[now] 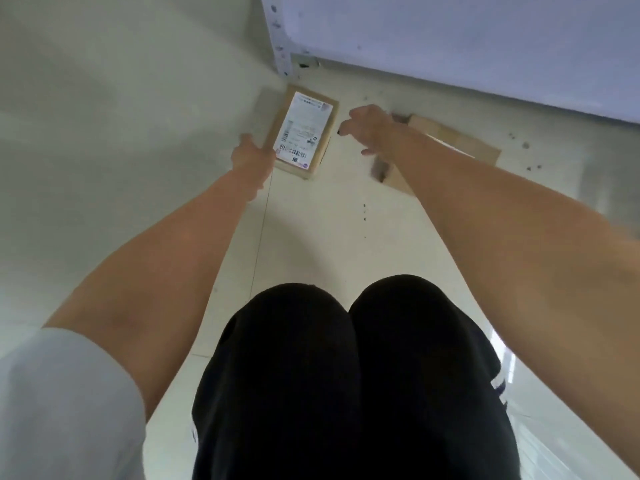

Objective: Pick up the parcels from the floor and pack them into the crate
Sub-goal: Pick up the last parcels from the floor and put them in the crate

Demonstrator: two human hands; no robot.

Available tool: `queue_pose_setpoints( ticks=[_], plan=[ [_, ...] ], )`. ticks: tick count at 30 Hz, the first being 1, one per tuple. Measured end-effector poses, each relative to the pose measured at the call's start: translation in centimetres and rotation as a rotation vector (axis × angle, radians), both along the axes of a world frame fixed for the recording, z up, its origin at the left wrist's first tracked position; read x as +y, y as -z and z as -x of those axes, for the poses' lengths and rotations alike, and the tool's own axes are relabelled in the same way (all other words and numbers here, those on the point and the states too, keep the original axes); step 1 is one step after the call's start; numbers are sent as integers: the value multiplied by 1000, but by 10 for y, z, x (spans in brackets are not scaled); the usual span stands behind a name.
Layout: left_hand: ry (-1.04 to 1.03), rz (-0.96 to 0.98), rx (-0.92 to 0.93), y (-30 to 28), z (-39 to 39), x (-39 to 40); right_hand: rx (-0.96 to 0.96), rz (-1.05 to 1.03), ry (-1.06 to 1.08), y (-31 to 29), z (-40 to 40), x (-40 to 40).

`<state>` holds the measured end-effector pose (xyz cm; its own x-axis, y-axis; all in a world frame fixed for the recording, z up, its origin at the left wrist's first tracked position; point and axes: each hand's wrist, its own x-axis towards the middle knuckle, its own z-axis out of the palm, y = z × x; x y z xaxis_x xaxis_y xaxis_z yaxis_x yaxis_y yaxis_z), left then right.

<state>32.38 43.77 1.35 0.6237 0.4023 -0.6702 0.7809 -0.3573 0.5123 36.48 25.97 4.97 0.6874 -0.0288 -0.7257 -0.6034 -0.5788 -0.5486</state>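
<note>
Head view looks down past two black-clad knees (346, 358) at a pale tiled floor (329, 230) where two cardboard parcels lie. One parcel (313, 161) sits left of centre, flat, with one white shipping label (302, 130) on its top face; its long axis runs away from the person, leaning slightly to the right at the far end, and the barcodes are at the near end. The second parcel (453, 140) lies to the right, near the first but apart from it, also flat, its long axis running across the view and slanting toward the lower right; the right forearm covers much of it.

Two bare hands reach forward. The left hand (250, 154) is against the near left edge of the labelled parcel, touching it; its fingers are hidden behind the hand, so I cannot tell whether they grip. The right hand (369, 128) hovers between the two parcels, above the floor, fingers (343, 130) loosely spread and holding nothing.

Beyond the parcels stands one pale wall or panel (450, 36), meeting the floor just behind them. A grey sleeve (62, 403) shows at lower left. No crate can be picked out.
</note>
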Motion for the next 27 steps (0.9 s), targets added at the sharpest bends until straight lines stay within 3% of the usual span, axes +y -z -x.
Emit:
queue_pose_setpoints(
  ticks=[3,7,13,21,27],
  plan=[
    [-86,51,55,32,-9,6,-63,100,-193,32,-28,12],
    [-256,266,63,60,-19,5,-122,99,-306,60,-55,29],
    [-409,427,19,37,-20,-3,-100,85,-331,59,-49,37],
    [-431,271,63,-83,22,-6,25,-62,-112,-57,22,33],
    [-375,330,52,-208,50,-26,82,-115,72,-184,75,5]
  ],
)
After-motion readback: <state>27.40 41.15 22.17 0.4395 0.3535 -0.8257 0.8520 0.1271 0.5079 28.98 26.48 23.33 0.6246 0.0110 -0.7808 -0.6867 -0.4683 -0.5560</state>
